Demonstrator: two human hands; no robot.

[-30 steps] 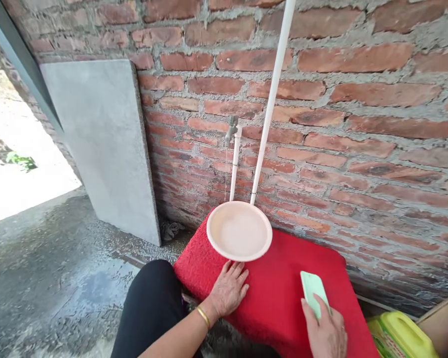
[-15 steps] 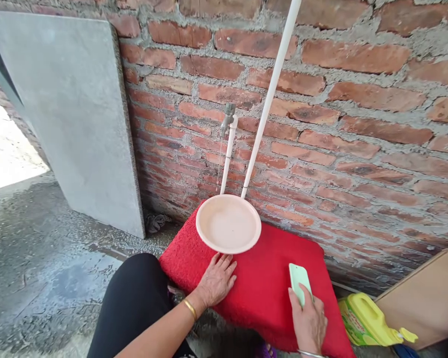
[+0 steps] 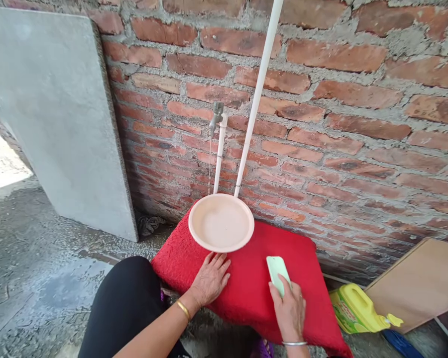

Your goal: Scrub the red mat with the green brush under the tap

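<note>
A red cloth [image 3: 246,293] is spread over a low support in front of me. My left hand [image 3: 211,278] rests flat on it with the fingers outstretched, their tips by the near rim of a pale pink basin [image 3: 197,242]. The basin stands at the cloth's far left part. On the right, my right hand [image 3: 289,303] grips a pale green scrubbing brush [image 3: 276,268] from above, its flat rounded back facing up. The brush lies against the cloth, and its underside is hidden.
Behind the basin, a tap [image 3: 215,117] lets a thin stream down beside white pipes [image 3: 259,84] on the brick wall. A grey slab [image 3: 59,119] leans at left above wet floor. At right are a yellow jug [image 3: 358,308] and a brown board [image 3: 414,283].
My right hand has slid the brush leftward over the red cloth. My left hand stays in place by the basin. The whole view has shifted slightly.
</note>
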